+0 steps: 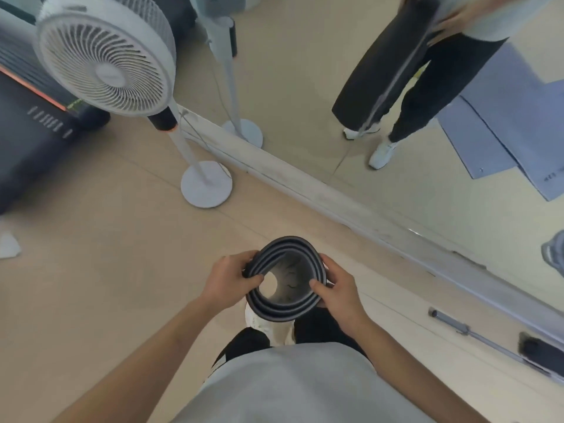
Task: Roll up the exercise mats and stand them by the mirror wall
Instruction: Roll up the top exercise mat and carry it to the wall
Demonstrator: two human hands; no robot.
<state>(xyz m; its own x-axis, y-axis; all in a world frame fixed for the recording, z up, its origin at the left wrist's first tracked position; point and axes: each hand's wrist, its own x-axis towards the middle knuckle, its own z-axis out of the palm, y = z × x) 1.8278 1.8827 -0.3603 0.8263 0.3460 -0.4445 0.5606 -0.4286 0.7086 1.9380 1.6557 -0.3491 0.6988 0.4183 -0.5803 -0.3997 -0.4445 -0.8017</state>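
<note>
Axis: rolled mat (293, 277) upright
Left grip (227, 279): clasps its rim
Right grip (338, 288): clasps its rim, nearer mirror wall (427, 166) ahead

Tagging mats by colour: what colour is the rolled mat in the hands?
The rolled mat is dark grey, with a lighter grey inner face; head view.

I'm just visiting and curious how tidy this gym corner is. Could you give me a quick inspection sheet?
Surface: beige floor.
Job's things: dark rolled mat, held upright; blue mats lying flat, seen in the mirror wall.
Clutter: metal bar on the floor by the mirror wall.
Hands: left hand and right hand both grip the roll's rim.
Cables: fan cable trails toward the skirting.
Surroundings: standing fan, treadmill.
</note>
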